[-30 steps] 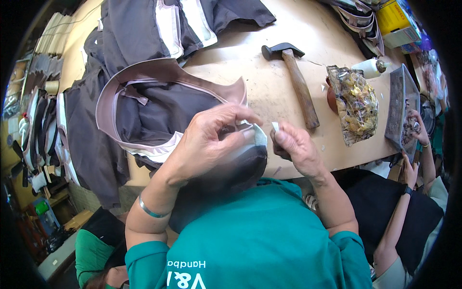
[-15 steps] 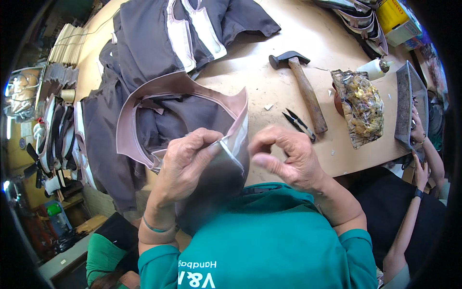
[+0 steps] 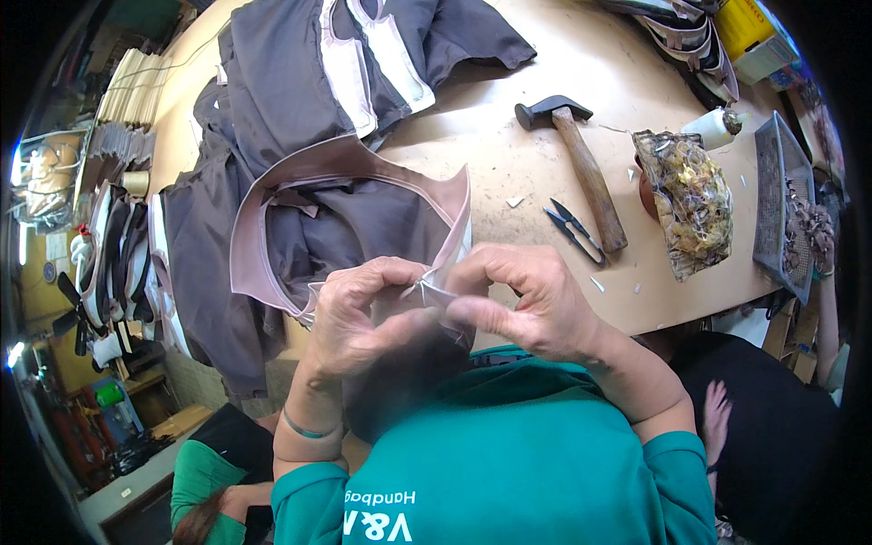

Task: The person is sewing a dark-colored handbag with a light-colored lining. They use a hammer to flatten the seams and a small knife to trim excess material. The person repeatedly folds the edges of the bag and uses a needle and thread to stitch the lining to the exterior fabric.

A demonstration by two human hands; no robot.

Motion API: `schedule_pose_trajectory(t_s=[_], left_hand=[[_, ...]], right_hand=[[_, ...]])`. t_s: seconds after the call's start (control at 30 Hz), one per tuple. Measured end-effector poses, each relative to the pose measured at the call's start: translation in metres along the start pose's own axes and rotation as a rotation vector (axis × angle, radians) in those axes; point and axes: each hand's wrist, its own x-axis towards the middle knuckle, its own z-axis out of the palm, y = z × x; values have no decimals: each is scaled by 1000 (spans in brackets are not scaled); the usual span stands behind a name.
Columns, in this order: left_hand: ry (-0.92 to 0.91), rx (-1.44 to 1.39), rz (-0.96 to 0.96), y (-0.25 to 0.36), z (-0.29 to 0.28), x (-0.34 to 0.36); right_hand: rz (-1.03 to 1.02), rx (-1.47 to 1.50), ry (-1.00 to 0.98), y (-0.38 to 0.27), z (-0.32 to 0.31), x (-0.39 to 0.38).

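Left hand (image 3: 365,313) and right hand (image 3: 522,300) curled, fingertips nearly closed, pinching the pink rim (image 3: 354,159) of a dark bag (image 3: 350,218), bag left of hammer (image 3: 590,174), snips (image 3: 576,232) beside hammer.

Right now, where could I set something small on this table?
Bare tabletop lies between the dark fabric, the pink-trimmed bag piece and the hammer, above the thread snips. It's crowded right of the hammer: debris-covered pad, white bottle, mesh basket.

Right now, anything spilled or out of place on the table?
White scraps lie loose on the table near the scissors, like stray litter. The slab beside the white bottle looks crusted with yellowish residue; cause unclear.
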Motion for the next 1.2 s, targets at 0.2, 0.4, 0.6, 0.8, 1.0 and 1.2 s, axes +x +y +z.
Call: schedule_pose_trajectory(t_s=[0.2,0.4,0.6,0.8,1.0,1.2], left_hand=[[23,255,-58,12,6,2],[64,258,-163,20,4,1],[6,-3,-316,29,-8,-5],[1,60,-282,23,-12,-3],[121,54,-210,16,2,0],[74,24,-313,13,-1,5]], right_hand=[[-107,-146,77,3,17,-2],[65,130,142,7,23,0],[-393,-336,135,15,7,27],[-340,-408,-23,7,3,27],[-346,-462,21,9,5,24],[-298,-412,73,11,8,21]])
